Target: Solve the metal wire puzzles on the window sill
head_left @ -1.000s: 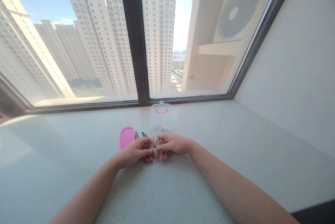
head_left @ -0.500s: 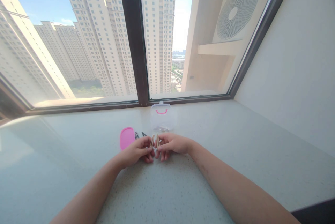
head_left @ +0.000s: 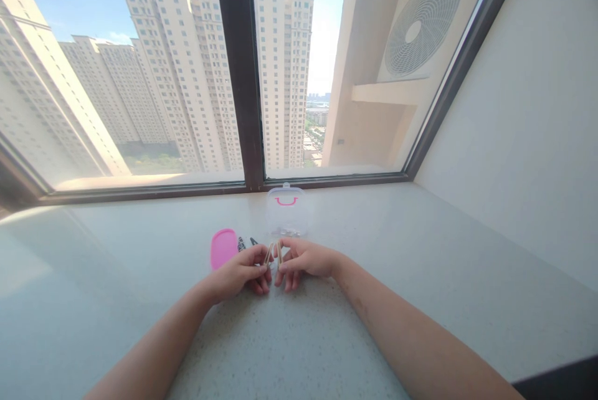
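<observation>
Between the thumb and fingers of my left hand [head_left: 246, 271] is a narrow gold-beige hair clip [head_left: 268, 254], standing upright with its two arms slightly apart. My right hand [head_left: 306, 259] pinches a similar hair clip [head_left: 279, 253] close beside it. The two clips are near each other, with a small gap between them. Just beyond my left fingers lie a black-and-white patterned clip [head_left: 241, 243] and a dark clip [head_left: 253, 241], partly hidden by the hand. A pink rounded dish or lid [head_left: 223, 249] lies left of them.
A clear plastic box [head_left: 286, 216] with a pink handle stands behind my hands near the window, small items at its bottom. The pale speckled counter [head_left: 261, 344] runs up to the dark window frame [head_left: 327, 180]. A white wall [head_left: 523, 138] bounds the right side.
The view has shifted slightly. The clip in my left hand tilts a little more to the right, and the gap between the two clips is slightly wider. Both hands keep their hold.
</observation>
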A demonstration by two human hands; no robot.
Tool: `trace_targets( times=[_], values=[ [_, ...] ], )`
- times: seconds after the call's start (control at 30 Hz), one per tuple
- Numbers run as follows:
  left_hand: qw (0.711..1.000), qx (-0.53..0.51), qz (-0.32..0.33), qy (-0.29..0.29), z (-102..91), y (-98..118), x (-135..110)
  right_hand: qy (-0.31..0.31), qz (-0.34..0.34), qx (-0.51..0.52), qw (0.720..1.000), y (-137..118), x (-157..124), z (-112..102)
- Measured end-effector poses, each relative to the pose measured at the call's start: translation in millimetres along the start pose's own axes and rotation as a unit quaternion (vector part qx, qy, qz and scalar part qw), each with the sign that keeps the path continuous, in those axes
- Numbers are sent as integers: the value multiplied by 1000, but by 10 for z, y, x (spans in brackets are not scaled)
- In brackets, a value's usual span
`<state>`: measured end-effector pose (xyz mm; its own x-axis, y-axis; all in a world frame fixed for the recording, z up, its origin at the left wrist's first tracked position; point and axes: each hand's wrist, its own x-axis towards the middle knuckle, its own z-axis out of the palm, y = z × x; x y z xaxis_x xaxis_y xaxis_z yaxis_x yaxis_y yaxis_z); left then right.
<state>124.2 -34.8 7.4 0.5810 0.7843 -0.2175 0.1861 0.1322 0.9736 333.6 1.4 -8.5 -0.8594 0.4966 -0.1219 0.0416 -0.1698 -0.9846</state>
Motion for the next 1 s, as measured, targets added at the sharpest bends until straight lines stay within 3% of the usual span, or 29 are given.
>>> trace_targets(
  times=[0.27, 0.57, 1.0],
  values=[
    [1000, 8, 2, -15, -11, -6, -8, 3, 2, 11, 1000, -20, 0, 16],
    [1000, 13, -4, 7, -9, -22, -11, 2, 27, 27, 999, 26, 9, -23],
    [1000, 7, 2, -10, -4, 55, -38, -4, 28, -10, 1000, -57, -36, -21]
  ],
)
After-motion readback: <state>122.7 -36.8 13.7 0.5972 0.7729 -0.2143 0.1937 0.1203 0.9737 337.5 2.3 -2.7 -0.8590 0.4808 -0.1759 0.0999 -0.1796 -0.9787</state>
